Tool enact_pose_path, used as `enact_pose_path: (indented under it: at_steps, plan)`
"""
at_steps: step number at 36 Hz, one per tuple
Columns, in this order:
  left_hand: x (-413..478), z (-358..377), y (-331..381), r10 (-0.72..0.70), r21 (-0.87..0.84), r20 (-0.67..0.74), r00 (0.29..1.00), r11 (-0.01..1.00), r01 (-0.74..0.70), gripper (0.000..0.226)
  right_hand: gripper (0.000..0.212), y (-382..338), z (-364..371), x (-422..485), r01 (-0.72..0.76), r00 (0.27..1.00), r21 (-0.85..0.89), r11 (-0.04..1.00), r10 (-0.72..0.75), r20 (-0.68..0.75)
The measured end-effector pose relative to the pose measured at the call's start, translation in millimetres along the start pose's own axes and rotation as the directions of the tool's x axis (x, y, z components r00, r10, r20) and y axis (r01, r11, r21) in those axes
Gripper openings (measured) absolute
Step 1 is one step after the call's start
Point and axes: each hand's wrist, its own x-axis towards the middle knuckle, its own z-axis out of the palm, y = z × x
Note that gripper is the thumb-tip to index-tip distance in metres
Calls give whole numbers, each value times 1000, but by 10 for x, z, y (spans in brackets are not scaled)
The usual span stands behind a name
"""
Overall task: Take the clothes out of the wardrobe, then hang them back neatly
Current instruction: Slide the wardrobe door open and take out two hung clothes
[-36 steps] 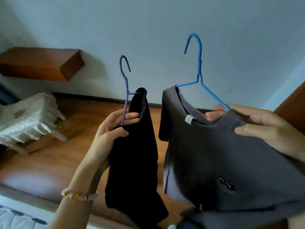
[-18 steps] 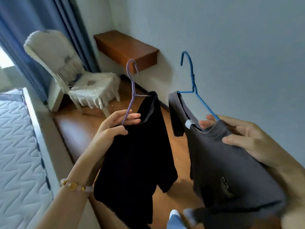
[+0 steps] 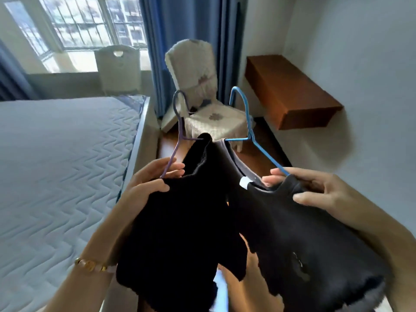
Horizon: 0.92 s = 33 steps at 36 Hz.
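- Left hand point(image 3: 149, 180): clenched on the lower shoulder of the purple hanger point(image 3: 177, 136), thumb and fingers pinching wire and cloth together. A beaded bracelet point(image 3: 94, 265) circles the wrist below the grip.
- Purple hanger: thin wire, rising up and away from the left grip, hook uppermost and tilted to the left.
- Black garment point(image 3: 180, 233): threaded on the purple hanger, one shoulder bunched at the wire's far end above the grip, the body hanging down below the left hand.
- Right hand point(image 3: 315, 190): grasping the collar of the dark grey T-shirt point(image 3: 304, 239) with the near arm of the blue hanger point(image 3: 249, 131) inside it, fingers closed over the neckline.
- Blue hanger: wire, running up and to the left from the right grip, hook at the top.
- Dark grey T-shirt: on the blue hanger, white neck label point(image 3: 244, 183) just left of the right thumb, the body draped below the grip and touching the black garment between the two hands.
- Surroundings: quilted mattress point(image 3: 56, 165) to the left of the left hand; covered chair point(image 3: 202, 104), blue curtain point(image 3: 180, 41) and window point(image 3: 85, 21) beyond the hooks; wall-mounted wooden shelf point(image 3: 290, 93) above the right grip.
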Motion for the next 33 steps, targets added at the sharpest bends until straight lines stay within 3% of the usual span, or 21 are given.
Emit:
enact_pose_path:
  at_steps: [5,13,23,28,33]
  plan:
    - [683,-398,10,10,-19,-111,994,1000,-12,70,56,-147,-125,1111,17,994,-5,1000,-16,107]
    - [1526,-943,204,16,16,-265,964,1000,-12,58,55,-472,-180,2777,20,963,0,1000,-20,269]
    - [2429,-1563,266,18,27,-503,864,1000,-5,47,48,-736,-100,4780,51,874,-15,999,-37,484]
    - [3000,-1844,156,-1,58,-631,776,997,48,46,42,-711,-30,5918,89,786,-28,996,-53,616]
    - [3619,-2067,136,-41,42,-768,639,993,114,48,41,-810,26,7119,111,626,-41,993,-37,779]
